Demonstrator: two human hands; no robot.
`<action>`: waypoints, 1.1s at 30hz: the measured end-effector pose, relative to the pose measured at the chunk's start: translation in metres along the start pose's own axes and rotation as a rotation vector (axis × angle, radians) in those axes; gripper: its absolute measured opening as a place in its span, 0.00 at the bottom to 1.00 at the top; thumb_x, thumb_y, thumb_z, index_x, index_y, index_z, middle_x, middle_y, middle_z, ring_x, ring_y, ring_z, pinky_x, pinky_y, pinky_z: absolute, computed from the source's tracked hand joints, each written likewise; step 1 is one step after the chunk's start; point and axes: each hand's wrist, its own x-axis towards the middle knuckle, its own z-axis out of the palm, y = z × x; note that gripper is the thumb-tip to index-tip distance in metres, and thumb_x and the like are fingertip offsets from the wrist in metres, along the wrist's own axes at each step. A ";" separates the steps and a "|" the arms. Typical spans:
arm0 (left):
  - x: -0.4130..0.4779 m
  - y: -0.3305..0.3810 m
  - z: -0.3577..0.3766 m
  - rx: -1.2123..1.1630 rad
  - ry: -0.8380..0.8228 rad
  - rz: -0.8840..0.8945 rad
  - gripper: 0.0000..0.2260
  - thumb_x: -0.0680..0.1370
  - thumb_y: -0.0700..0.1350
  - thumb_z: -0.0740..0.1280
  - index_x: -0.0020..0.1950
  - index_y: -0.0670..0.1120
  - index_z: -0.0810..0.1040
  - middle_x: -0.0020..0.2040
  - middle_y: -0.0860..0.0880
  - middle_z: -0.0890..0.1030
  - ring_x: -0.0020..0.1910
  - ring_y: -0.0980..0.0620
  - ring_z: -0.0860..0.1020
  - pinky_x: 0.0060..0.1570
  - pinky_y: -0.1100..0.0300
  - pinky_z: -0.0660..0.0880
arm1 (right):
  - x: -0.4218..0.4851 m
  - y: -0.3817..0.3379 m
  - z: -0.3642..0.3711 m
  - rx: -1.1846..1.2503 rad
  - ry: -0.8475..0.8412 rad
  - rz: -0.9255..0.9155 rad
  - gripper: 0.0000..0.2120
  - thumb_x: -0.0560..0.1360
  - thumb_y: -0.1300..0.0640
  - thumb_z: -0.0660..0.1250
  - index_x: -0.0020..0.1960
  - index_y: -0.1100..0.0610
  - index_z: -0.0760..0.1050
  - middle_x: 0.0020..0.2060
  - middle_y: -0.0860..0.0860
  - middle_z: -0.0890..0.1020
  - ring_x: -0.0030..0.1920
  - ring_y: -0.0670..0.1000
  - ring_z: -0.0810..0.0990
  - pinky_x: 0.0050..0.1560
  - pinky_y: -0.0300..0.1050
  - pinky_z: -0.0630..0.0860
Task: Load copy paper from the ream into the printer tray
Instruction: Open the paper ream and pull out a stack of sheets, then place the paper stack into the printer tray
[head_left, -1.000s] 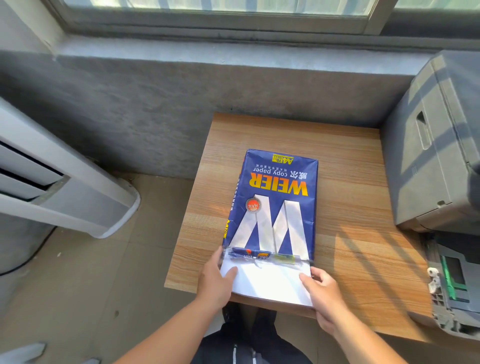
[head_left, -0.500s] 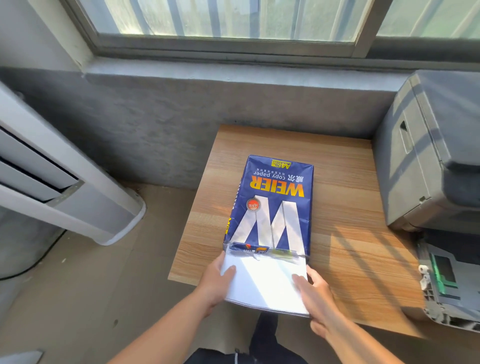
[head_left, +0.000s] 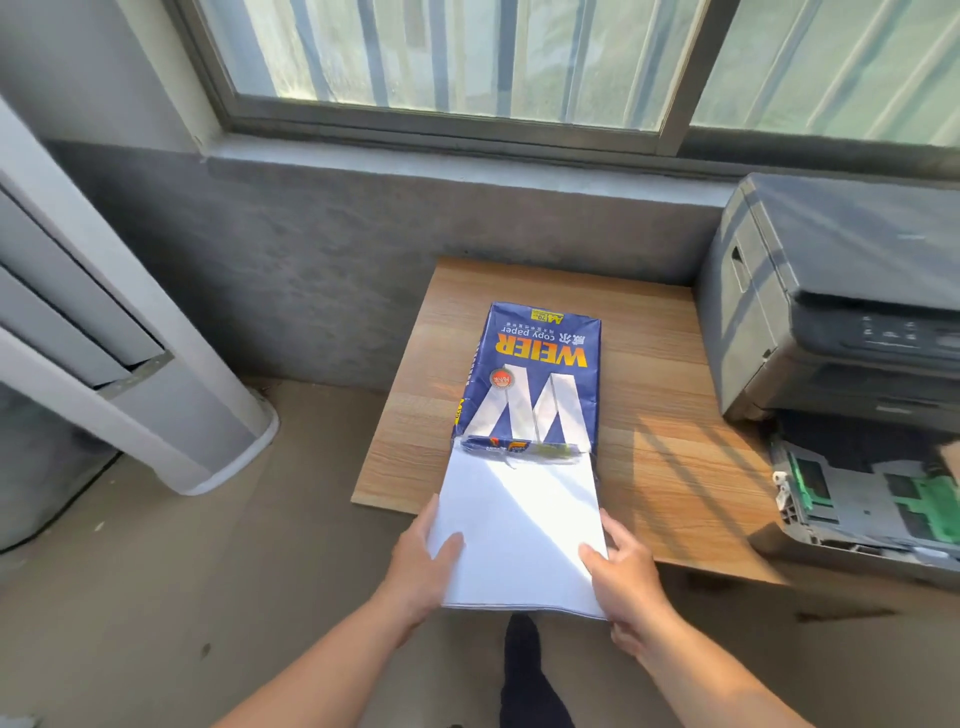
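Over at the near edge of the counter (head_left: 675, 426) we had a stack of paper (head_left: 519, 530) pulled partway out of the torn end of the blue ream (head_left: 540, 384). Its far end was tucked under the ripped wrapper, and its near end hung past the counter edge, out over the floor.

Our left hand (head_left: 421, 564) clamped the left side of the stack and our right hand (head_left: 626, 577) the right side. On both, the thumb lay on the top sheet, with the fingers (head_left: 613, 530) curled round the long edges. We couldn't see how far they reached underneath.

What the next bit turned on, as we read it: the stack's long axis ran straight away from us, in line with the ream. The printer tray (head_left: 857, 499) sat open off to our right, below the printer (head_left: 831, 312) and well apart from the stack. So the paper would need sliding toward us till it cleared the wrapper, then a swing rightward. Our right hand was the nearer one to the tray and would probably lead.

We couldn't tell which way the tray's long side ran, since part of it was cut off at the frame edge. Whether the stack needed turning was anyone's guess.
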 end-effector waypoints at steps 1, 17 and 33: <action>-0.008 -0.001 -0.001 -0.011 0.003 0.011 0.26 0.79 0.43 0.65 0.76 0.53 0.65 0.67 0.55 0.77 0.62 0.55 0.77 0.64 0.55 0.74 | -0.008 0.002 -0.002 -0.017 0.001 -0.029 0.20 0.77 0.69 0.63 0.63 0.50 0.72 0.49 0.46 0.81 0.52 0.55 0.84 0.56 0.56 0.80; -0.115 0.027 0.097 -0.071 0.217 0.146 0.22 0.80 0.40 0.66 0.71 0.58 0.69 0.58 0.63 0.79 0.56 0.60 0.79 0.48 0.66 0.74 | -0.039 0.014 -0.121 -0.074 -0.177 -0.145 0.24 0.79 0.63 0.63 0.73 0.49 0.67 0.62 0.47 0.78 0.57 0.51 0.81 0.59 0.51 0.79; -0.069 0.147 0.437 0.035 -0.107 0.195 0.22 0.81 0.42 0.65 0.74 0.44 0.65 0.65 0.52 0.75 0.63 0.51 0.75 0.50 0.77 0.72 | 0.069 0.034 -0.455 0.062 0.144 -0.084 0.23 0.78 0.64 0.63 0.68 0.45 0.72 0.57 0.49 0.84 0.55 0.53 0.84 0.60 0.53 0.79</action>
